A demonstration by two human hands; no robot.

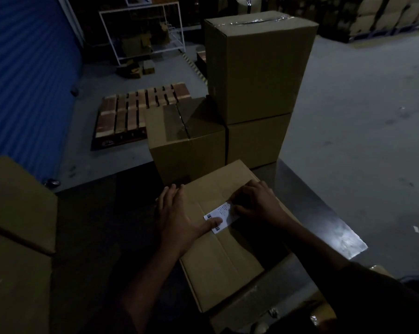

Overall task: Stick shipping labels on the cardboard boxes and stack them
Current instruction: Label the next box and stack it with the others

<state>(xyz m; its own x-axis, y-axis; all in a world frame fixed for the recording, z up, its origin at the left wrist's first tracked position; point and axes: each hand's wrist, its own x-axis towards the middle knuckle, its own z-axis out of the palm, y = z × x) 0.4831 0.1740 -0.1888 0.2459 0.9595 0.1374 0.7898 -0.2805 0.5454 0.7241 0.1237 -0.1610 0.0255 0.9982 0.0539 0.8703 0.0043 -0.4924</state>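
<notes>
While your left hand lies spread, thumb pinning label to box on desk, your right hand presses far end flat with curled fingers, likely for smooth sticking.

Bare steel table lies open right of the near box. Left side is blocked by a box pile. Ahead, a low carton and two-high stack close the far edge. Grey floor beyond stays open.

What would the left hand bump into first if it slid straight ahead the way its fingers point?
Probably the low cardboard box just beyond the labelled box; the left hand points up-frame toward it, though depth is unclear.
</notes>
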